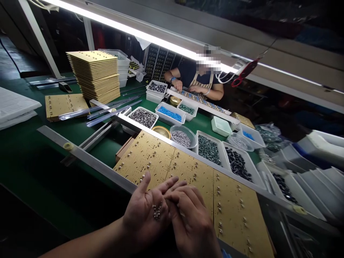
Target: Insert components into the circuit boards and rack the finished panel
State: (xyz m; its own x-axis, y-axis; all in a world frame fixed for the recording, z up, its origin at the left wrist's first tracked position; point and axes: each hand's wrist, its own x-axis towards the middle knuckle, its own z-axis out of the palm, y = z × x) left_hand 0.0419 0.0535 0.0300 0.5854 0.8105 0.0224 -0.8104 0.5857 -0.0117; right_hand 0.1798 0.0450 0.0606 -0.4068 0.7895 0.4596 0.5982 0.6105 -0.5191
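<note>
My left hand [147, 211] is turned palm up with its thumb and fingers stretched out. A small heap of shiny silver metal parts [157, 211] rests in its palm. My right hand [190, 218] is closed in a pinch over the left fingers, and what sits between its fingertips is hidden. Both hands are just in front of a row of tan circuit boards [193, 172], held between metal rails. Pairs of silver parts like those in my palm stand on these boards in several places.
Beyond the upper rail [185, 147] stand white trays of components: green [209, 149], black [238, 163], blue [170, 113]. A tall stack of boards [94, 75] is at the left, near clear plastic tubes [107, 111]. A co-worker [199, 82] handles another board row opposite. A lamp [139, 34] hangs overhead.
</note>
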